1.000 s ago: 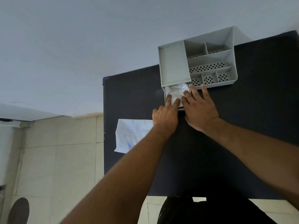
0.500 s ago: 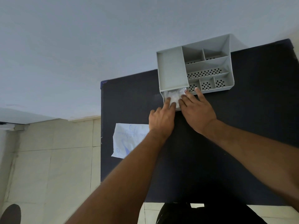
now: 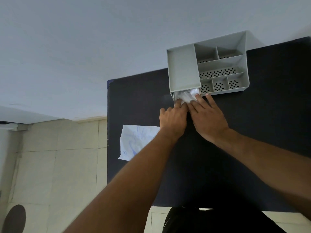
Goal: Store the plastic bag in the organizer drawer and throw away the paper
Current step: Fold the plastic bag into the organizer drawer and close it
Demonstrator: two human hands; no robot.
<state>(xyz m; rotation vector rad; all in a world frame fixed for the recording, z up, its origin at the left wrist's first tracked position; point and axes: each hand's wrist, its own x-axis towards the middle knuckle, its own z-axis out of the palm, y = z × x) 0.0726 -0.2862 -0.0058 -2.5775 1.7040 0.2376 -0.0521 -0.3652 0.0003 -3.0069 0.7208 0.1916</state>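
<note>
From the head camera, a dark desk (image 3: 252, 148) stands against a pale wall, with tiled floor (image 3: 50, 165) to its left. At the desk's far edge sits a grey organizer (image 3: 183, 68) with open compartments on top, several with perforated bottoms. Its drawer (image 3: 173, 98) is pulled out a little from the lower left front, toward the person. The crumpled clear plastic bag (image 3: 186, 96) lies inside the open drawer, filling the visible gap under the organizer's top tray.

The left hand (image 3: 173, 120) rests at the drawer's front, fingers extended and laid flat, their tips on the near part of the bag. The right hand (image 3: 207, 116) lies just beside it, touching it, fingers spread and stretched forward; one fingertip presses on the bag at the drawer's right side, another reaches the organizer's front wall. Neither hand pinches anything; both press down flat.

The paper (image 3: 134, 142), white with blue scribbles, lies flat near the desk's left edge, partly hidden by the left forearm, well apart from the organizer.
</note>
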